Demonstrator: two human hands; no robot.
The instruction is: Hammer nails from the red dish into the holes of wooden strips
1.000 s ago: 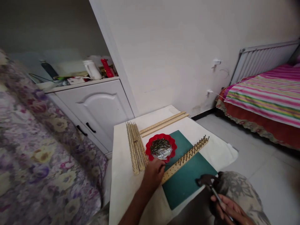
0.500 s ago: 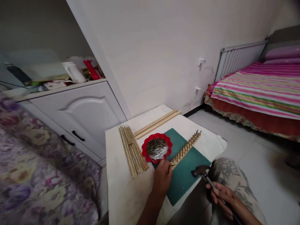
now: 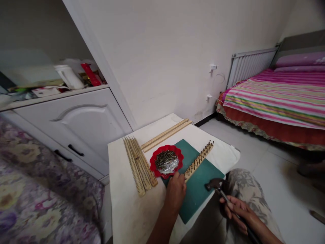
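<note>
On a green mat (image 3: 195, 200) lies a wooden strip (image 3: 191, 172) with rows of nails (image 3: 200, 158) standing up along it. My left hand (image 3: 175, 189) is at the strip's near end, its fingers bent together. The back of the hand hides what its fingertips hold. My right hand (image 3: 240, 213) grips a claw hammer (image 3: 215, 183) by the handle, low at the mat's right edge, with the head apart from the strip. Beside my left hand is a red scalloped bowl (image 3: 153, 169) full of loose nails (image 3: 166, 162).
Several nail-studded strips (image 3: 139, 166) lie left of the bowl. Two more wooden strips (image 3: 166, 135) lie at the back of the white-covered table (image 3: 127, 217). A cabinet (image 3: 83, 125) stands left, a bed (image 3: 276, 98) at the right. My knee (image 3: 246, 186) is beside the table.
The view has turned slightly right, so most things appear a little further left. Both hands keep about the same places relative to the mat, and the hammer stays in my right hand.
</note>
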